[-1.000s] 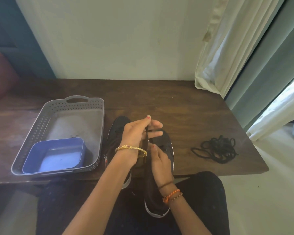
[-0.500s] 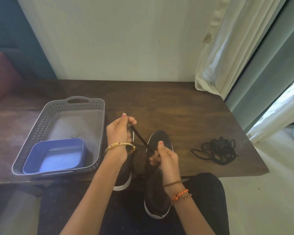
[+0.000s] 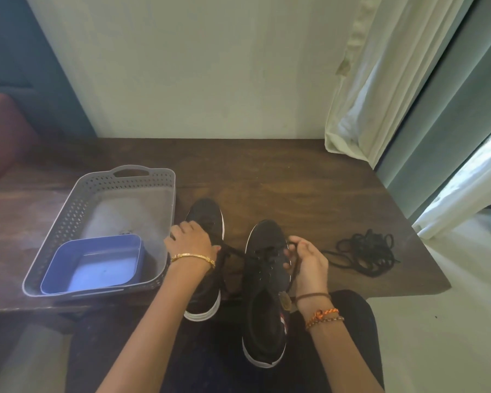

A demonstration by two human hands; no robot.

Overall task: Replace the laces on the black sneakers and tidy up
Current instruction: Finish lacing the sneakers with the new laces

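Observation:
Two black sneakers with white soles lie toe-away from me at the table's near edge. The right sneaker (image 3: 267, 282) hangs partly over my lap, and a black lace (image 3: 238, 252) is threaded through its upper eyelets. My left hand (image 3: 190, 239) pinches one lace end, pulled out to the left over the left sneaker (image 3: 207, 219). My right hand (image 3: 306, 259) grips the other lace end at the right side of the right sneaker. A loose pile of black laces (image 3: 366, 251) lies on the table to the right.
A grey perforated basket (image 3: 97, 188) stands at the left of the dark wooden table (image 3: 281, 180), with a blue plastic tub (image 3: 94, 265) inside it. A white curtain (image 3: 380, 95) hangs at the back right. The wall runs along the table's far edge.
My hands have moved apart from the middle of the shoe, the left going left and down, the right going right, drawing the lace ends outward to either side.

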